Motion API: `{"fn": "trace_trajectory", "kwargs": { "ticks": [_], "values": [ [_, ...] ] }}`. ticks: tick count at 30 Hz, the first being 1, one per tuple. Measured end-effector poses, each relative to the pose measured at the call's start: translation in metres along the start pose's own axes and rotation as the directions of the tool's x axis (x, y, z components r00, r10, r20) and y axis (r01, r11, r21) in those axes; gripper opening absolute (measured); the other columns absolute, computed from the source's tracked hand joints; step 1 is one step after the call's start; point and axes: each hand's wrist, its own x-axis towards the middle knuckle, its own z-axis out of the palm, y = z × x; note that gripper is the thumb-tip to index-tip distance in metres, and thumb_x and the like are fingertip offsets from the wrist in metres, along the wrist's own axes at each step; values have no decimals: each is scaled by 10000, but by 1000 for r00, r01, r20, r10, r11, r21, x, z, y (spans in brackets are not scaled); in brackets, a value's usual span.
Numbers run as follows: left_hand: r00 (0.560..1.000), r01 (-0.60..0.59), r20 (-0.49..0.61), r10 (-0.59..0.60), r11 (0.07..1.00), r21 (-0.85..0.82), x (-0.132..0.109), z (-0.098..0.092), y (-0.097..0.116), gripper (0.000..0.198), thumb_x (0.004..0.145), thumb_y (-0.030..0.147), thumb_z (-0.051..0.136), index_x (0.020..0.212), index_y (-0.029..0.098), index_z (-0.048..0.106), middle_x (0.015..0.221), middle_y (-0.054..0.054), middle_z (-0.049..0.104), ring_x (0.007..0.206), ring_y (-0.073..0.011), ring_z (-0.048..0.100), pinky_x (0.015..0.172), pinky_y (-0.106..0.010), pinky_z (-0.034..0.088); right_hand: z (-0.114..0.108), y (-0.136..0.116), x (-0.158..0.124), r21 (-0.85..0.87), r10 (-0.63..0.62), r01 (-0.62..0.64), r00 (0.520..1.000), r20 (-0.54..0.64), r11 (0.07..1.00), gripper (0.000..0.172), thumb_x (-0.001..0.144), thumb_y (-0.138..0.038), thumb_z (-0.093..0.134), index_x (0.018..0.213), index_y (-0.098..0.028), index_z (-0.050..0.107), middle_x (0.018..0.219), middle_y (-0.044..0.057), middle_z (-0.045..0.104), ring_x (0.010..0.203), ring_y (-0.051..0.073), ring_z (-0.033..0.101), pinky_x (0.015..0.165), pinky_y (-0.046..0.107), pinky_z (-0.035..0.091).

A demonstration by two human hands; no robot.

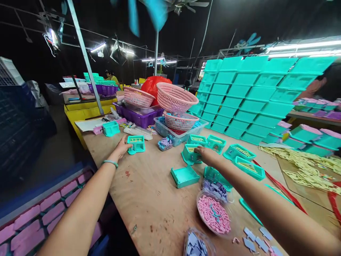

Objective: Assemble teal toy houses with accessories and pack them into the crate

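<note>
Before you lies a wooden worktable (149,199), its surface scuffed and marked with reddish stains towards the left edge. Past that edge you see dark floor (66,142). Beyond the surface's far left corner stand a yellow-sided table (77,119) and a metal post (84,55) that slants in your view. Above the far edge, fluorescent tubes (98,47) hang from thin rails beneath a blackish ceiling, with a ceiling fan (179,5) near the top. Behind the far edge, you can make out a small bright window (203,66); brighter tube lights (306,45) run to your right.
</note>
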Motion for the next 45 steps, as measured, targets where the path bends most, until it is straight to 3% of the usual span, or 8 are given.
{"fn": "trace_trajectory", "kwargs": {
  "ticks": [7, 11, 16, 25, 30, 35, 39, 45],
  "values": [
    [991, -100, -60, 117, 969, 225, -55, -36, -30, 633, 690, 155, 722, 1308, 172, 584, 1421, -185, 595, 1382, -355, 515, 1165, -528, 388, -46, -26, -3, 67, -129, 145, 971, -204, 987, 214, 899, -104, 470, 939, -155, 673, 1017, 120, 677, 854, 203, 634, 716, 278, 409],
    [966, -233, -25, 258, 906, 353, -59, -23, -24, 638, 727, 164, 705, 1350, 200, 575, 1514, -156, 493, 1478, -334, 387, 1226, -496, 311, -66, -109, 4, 124, -291, 309, 946, -144, 943, 171, 893, -127, 531, 919, -167, 695, 1013, 92, 701, 871, 190, 633, 736, 261, 427],
    [929, -360, 100, 356, 809, 465, -33, 5, -7, 411, 745, 145, 704, 1147, 231, 695, 1595, -112, 393, 1473, -358, 392, 1210, -484, 351, -45, -203, 27, 110, -253, 249, 967, 27, 962, 219, 853, -68, 577, 969, -177, 728, 1056, 92, 734, 914, 207, 683, 736, 252, 470],
    [900, -419, 181, 397, 670, 613, -4, -79, 8, 100, 806, 176, 557, 738, 235, 602, 1123, -104, 677, 1161, -301, 620, 1064, -437, 475, -37, -231, 88, 189, -108, 116, 993, -55, 975, 331, 921, -35, 489, 1170, -138, 680, 1251, 179, 641, 1152, 267, 653, 887, 311, 517],
    [901, -419, 210, 379, 638, 646, -11, -71, 10, 80, 812, 180, 547, 752, 224, 577, 937, -58, 684, 970, -242, 642, 970, -362, 506, -36, -247, 94, 233, -81, 119, 983, -164, 965, 450, 963, -45, 410, 1388, -135, 527, 1453, 190, 487, 1290, 269, 542, 998, 338, 475],
    [892, -423, 148, 428, 669, 612, -16, -46, 13, 176, 806, 207, 594, 982, 198, 600, 1256, -127, 638, 1306, -337, 527, 1128, -499, 405, -40, -180, 40, 186, -174, 220, 956, -236, 958, 431, 981, -126, 473, 1407, -188, 503, 1452, 121, 517, 1266, 232, 549, 1024, 333, 458],
    [743, -572, 71, 665, 577, 582, -34, -16, 19, 441, 847, 335, 628, 1247, 168, 552, 1543, -140, 437, 1472, -348, 352, 1216, -540, 285, -44, -56, -37, 162, 16, -3, 997, -81, 987, 350, 961, -230, 578, 1305, -175, 608, 1368, 120, 610, 1224, 253, 594, 1020, 344, 463],
    [732, -628, 519, 441, 732, 264, -125, 121, 28, 659, 707, 445, 790, 1285, 205, 587, 1359, -132, 610, 1329, -352, 521, 1177, -496, 372, -19, 51, -94, 46, 367, -397, 881, 298, 916, 867, 690, -251, 844, 1480, -156, 500, 1418, 202, 584, 1214, 372, 614, 915, 426, 525]
  ]
}}
